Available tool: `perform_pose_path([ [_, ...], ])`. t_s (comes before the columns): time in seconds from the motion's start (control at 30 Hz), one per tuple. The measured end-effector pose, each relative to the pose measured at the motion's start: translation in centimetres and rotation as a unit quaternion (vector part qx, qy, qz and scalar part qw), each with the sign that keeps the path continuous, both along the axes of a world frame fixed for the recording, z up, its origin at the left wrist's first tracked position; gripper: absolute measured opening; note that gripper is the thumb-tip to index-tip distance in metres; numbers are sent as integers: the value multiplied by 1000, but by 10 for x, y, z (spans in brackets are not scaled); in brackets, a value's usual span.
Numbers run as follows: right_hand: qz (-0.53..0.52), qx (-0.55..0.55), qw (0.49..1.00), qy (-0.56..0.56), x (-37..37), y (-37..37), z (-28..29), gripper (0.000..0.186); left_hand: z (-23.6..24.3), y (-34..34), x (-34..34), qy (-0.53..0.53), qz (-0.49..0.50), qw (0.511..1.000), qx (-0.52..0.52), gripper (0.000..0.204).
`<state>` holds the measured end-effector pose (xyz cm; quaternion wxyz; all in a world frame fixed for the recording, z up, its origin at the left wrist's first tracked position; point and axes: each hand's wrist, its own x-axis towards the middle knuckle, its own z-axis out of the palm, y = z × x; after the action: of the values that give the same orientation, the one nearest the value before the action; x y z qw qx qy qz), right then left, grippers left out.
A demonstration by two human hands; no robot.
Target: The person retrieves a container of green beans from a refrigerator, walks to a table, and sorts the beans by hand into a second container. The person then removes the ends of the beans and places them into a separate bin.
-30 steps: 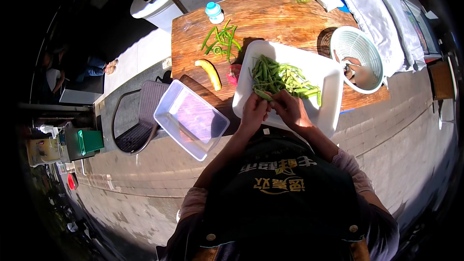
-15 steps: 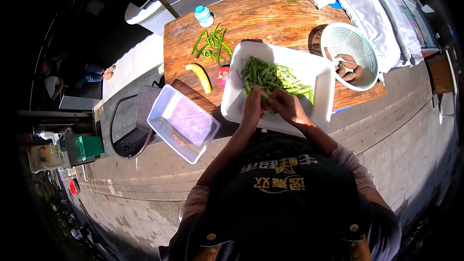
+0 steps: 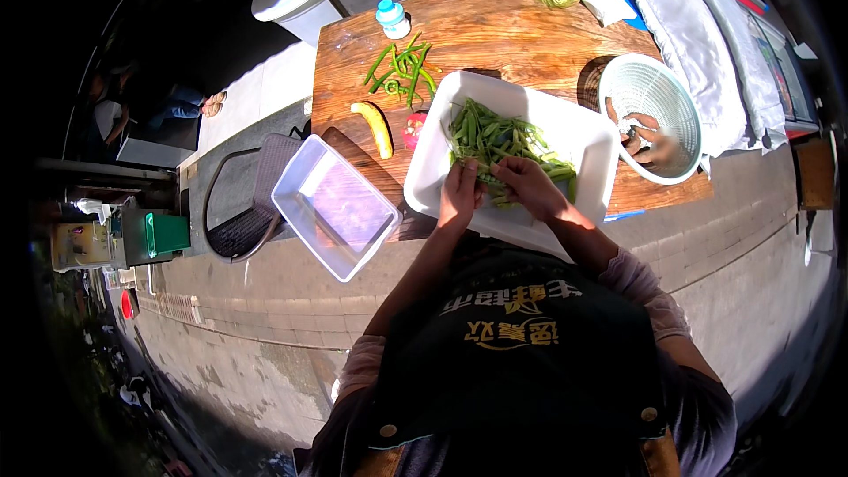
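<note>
A single head camera looks steeply down from above the person, fisheye-wide. The table [image 3: 530,35] fills the upper centre, fairly near; the apron [image 3: 521,362] crowds the lower centre. Paving curves toward the dark rim.

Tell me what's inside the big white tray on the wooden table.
The white tray holds a pile of green beans. The left hand and right hand cover the nearest beans, hiding what lies underneath.
</note>
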<state>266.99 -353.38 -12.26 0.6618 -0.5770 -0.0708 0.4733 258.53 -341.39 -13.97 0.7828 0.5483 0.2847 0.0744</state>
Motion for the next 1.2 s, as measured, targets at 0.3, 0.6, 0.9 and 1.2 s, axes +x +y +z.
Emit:
perform_pose_path([
  [0.3,10,-44,936,-349,-29,11,-18,13,-40,-18,3,-50,120,978,-161,41],
  [0.6,16,-131,780,-612,-15,-3,-25,10,-70,-26,11,-185,87,868,-452,30],
  [0.9,-69,118,990,-33,18,-56,-34,12,-50,-8,5,-92,58,910,-401,23],
  [1.2,102,-90,965,-225,34,-43,-74,31,-45,1,-4,-14,82,944,-320,20],
])
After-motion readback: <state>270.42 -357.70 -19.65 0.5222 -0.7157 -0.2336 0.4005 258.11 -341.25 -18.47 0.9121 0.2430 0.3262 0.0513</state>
